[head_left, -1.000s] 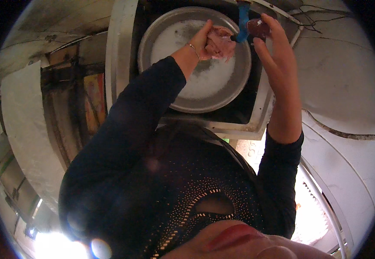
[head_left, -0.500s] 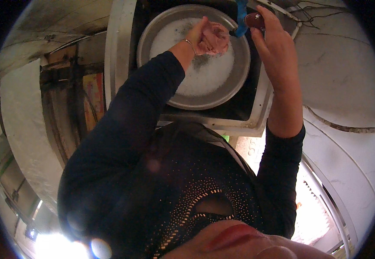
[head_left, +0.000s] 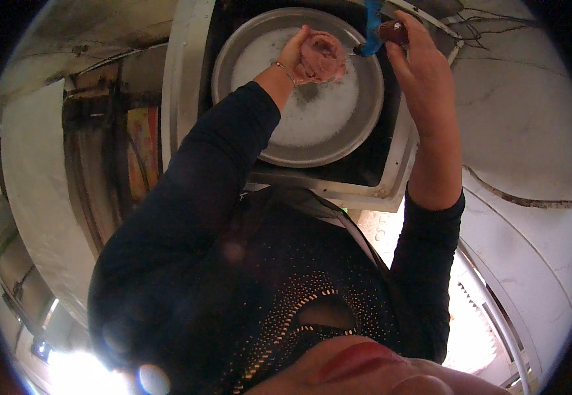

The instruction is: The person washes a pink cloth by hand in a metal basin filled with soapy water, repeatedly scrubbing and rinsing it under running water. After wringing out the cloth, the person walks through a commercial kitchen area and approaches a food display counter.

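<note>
Over a round metal basin [head_left: 232, 122] of white, foamy water, my left hand [head_left: 291, 58] is cupped round a pink, crumpled, ring-like thing [head_left: 324, 56]. Its exact kind cannot be told; a dark hollow shows in its middle. The dark spout of a blue tap [head_left: 372, 29] ends just right of it. My right hand [head_left: 425, 72] is closed at the fingertips on a dark red-brown rounded knob [head_left: 392, 31] beside the tap. The fingers partly cover the knob. Both forearms are bare below pushed-up dark sleeves.
The basin stands in a dark-bottomed sink with a metal rim [head_left: 338, 191]. Loose cables [head_left: 477, 26] run along the wall at the upper right. A pale hanging sheet [head_left: 35, 164] and wooden boards [head_left: 91, 151] are on the left. A white pipe [head_left: 490, 299] runs at the lower right.
In my left hand the pink thing has turned, so its hollow now shows more openly. My right hand keeps its grip on the knob. The whole view has shifted slightly.
</note>
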A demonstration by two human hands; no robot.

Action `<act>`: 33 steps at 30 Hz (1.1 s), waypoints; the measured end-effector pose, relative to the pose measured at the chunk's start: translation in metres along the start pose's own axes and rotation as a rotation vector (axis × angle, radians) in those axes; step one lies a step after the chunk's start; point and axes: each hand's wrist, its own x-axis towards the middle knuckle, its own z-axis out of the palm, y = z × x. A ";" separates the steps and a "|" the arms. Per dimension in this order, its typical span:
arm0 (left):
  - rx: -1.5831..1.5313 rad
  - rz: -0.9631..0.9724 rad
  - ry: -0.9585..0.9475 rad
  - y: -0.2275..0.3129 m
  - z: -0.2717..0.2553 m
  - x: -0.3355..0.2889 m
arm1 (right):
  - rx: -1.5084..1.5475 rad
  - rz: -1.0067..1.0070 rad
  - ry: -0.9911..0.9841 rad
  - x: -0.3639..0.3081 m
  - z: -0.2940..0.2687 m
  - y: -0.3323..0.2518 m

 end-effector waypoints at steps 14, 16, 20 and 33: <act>-0.047 -0.133 0.077 -0.019 0.031 0.019 | -0.019 0.018 -0.054 0.008 -0.003 0.007; -0.053 -0.198 -0.025 -0.023 0.027 0.016 | -0.025 0.159 -0.061 0.007 -0.001 0.017; 0.011 -0.117 -0.063 -0.024 0.015 -0.005 | 0.260 0.327 -0.040 -0.019 0.020 0.037; -0.036 -0.083 -0.109 -0.031 0.030 -0.076 | 0.647 0.110 0.200 -0.097 0.184 -0.002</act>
